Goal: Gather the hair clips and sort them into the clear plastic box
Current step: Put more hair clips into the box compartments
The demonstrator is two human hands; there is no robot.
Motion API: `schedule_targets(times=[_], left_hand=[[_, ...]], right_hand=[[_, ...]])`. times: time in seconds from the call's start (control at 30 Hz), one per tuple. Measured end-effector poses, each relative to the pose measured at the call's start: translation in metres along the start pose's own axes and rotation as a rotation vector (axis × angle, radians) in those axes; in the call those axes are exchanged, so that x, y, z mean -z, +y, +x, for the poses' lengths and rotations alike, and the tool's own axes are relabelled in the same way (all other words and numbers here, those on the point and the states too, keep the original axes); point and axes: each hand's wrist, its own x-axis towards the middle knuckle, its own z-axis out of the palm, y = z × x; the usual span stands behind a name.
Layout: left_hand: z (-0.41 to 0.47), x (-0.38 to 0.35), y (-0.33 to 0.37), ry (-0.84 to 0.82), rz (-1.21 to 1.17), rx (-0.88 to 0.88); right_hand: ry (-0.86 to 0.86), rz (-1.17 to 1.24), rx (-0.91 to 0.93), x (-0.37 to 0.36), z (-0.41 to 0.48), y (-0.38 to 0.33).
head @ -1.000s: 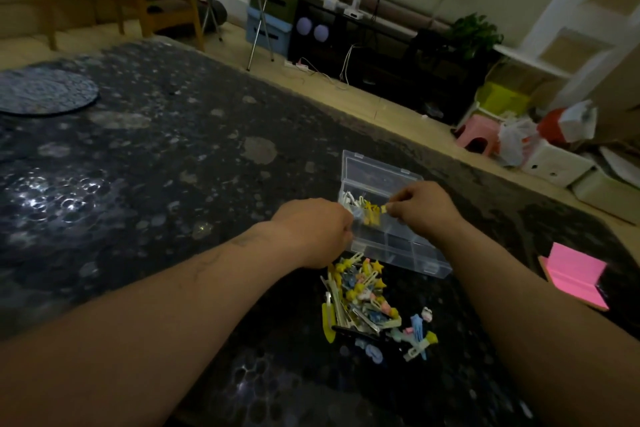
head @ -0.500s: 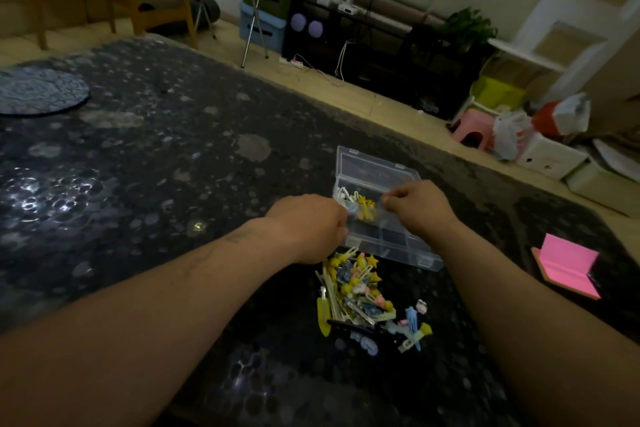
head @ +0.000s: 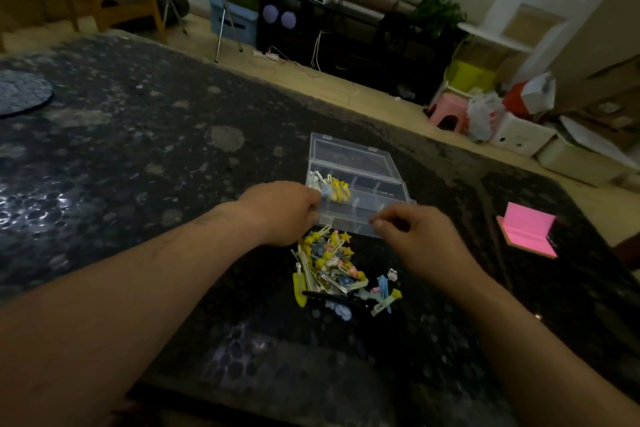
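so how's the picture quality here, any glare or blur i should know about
Head view: dim overall, with glare patches on the left of the dark table; the wide-angle lens bows its far edge; the hair clips, left hand and right hand look soft.

The left hand [head: 284, 210] hides its curled fingers; white and yellow plastic hair clips [head: 331, 189] just beyond them smear into a blur, any grip unclear.

Dark speckled stone table [head: 138, 149], room behind
A pink paper note pad [head: 526, 232] lies on it; a pink plastic stool [head: 446, 114] stands on the floor beyond.
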Motion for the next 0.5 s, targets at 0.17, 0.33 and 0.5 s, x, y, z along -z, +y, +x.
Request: schedule_targets(times=[0.17,0.33,0.5], left_hand=[[0.000,-0.004,0.000,0.019,0.023,0.001],[0.001,-0.006,-0.001,0.036,0.034,0.010],[0.002,-0.008,-0.003,0.048,0.038,0.011]], right_hand=[[-0.153,-0.175,0.001,-0.024,-0.007,0.005],[-0.112,-0.289,0.051,-0.039,0.001,0.000],[-0.119,-0.411,0.098,-0.041,0.006,-0.009]])
